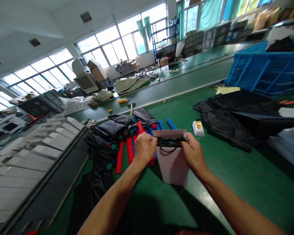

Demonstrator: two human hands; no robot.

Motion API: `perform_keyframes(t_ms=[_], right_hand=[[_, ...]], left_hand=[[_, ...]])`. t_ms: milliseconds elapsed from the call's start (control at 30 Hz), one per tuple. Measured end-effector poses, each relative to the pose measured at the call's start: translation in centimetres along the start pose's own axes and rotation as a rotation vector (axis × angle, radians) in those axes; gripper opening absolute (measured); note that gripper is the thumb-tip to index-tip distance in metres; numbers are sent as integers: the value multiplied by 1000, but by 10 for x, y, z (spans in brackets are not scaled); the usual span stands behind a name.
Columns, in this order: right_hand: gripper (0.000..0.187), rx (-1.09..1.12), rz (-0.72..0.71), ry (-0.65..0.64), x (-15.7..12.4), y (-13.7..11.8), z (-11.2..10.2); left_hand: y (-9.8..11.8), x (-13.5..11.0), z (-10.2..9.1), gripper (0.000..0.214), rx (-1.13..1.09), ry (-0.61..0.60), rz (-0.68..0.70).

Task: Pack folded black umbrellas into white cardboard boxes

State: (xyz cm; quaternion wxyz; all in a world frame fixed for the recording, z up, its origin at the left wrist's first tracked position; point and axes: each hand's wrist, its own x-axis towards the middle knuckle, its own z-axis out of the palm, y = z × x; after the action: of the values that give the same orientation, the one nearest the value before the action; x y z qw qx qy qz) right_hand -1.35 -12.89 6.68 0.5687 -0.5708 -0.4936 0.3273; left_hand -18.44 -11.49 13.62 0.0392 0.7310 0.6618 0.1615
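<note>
A pale carton (174,166) stands upright in front of me with its top open and its back flap raised. Black contents with a dark cord loop (168,150) show at its mouth. My left hand (145,147) is closed at the carton's left top corner, fingertips pinched together at the edge. On the opposite side, my right hand (193,150) grips the right top edge, thumb along the side flap. Red ribbed tubes (120,158) and blue ribbed tubes (171,124) lie beside and behind the carton, near my left hand.
Black pouches (117,122) are heaped at the left. A grey crate (70,163) of white cartons (42,153) stands further left. A white-and-yellow tape dispenser (198,128), black fabric (230,114) and a blue crate (267,71) are to the right. A conveyor belt (186,81) runs behind.
</note>
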Motion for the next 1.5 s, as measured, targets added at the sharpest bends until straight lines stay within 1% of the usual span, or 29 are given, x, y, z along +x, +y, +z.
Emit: perform_keyframes(t_ms=[100,200,300,367,467,600,700,833,900,1000,1100,1167,1300,1400,1467,1500], right_hand=[[14,-12,8,14,0,-1,0],[18,14,43,55,-3,-4,-1],[22,115,88,73,-7,-10,-3],[19,191,101,75,-9,-14,-5],[15,235,114,75,-11,-15,-5],[14,270,108,49,-11,-9,-1],[15,300,73,29,-11,-5,1],[22,344,63,26,-16,-2,2],[23,336,45,49,-19,0,1],[24,260,9,79,-22,1,2],[26,205,8,83,-20,0,5],[26,209,18,89,-19,-2,7],[26,304,25,72,-19,1,7],[35,460,-44,5,-19,10,3],[38,540,-76,1,-19,15,1],[37,534,-73,2,-19,16,0]], left_hand=[[-1,2,-3,26,-17,-46,-17],[3,-1,-5,27,45,-51,-1],[9,-8,-5,26,151,-19,55],[11,-11,-7,24,210,-10,105],[9,-12,-11,21,242,-54,155],[3,-9,-14,20,217,-98,203],[2,-7,-13,20,180,-108,169],[3,-7,-8,21,141,-97,131],[3,-11,-7,22,146,-77,134],[3,-24,-7,27,193,-32,172],[2,-39,-6,34,243,36,205],[1,-46,-5,36,259,73,215],[-1,-54,2,38,293,164,283],[-3,-60,13,44,325,282,340],[-6,-63,21,41,296,355,351],[-7,-64,25,37,262,386,351]])
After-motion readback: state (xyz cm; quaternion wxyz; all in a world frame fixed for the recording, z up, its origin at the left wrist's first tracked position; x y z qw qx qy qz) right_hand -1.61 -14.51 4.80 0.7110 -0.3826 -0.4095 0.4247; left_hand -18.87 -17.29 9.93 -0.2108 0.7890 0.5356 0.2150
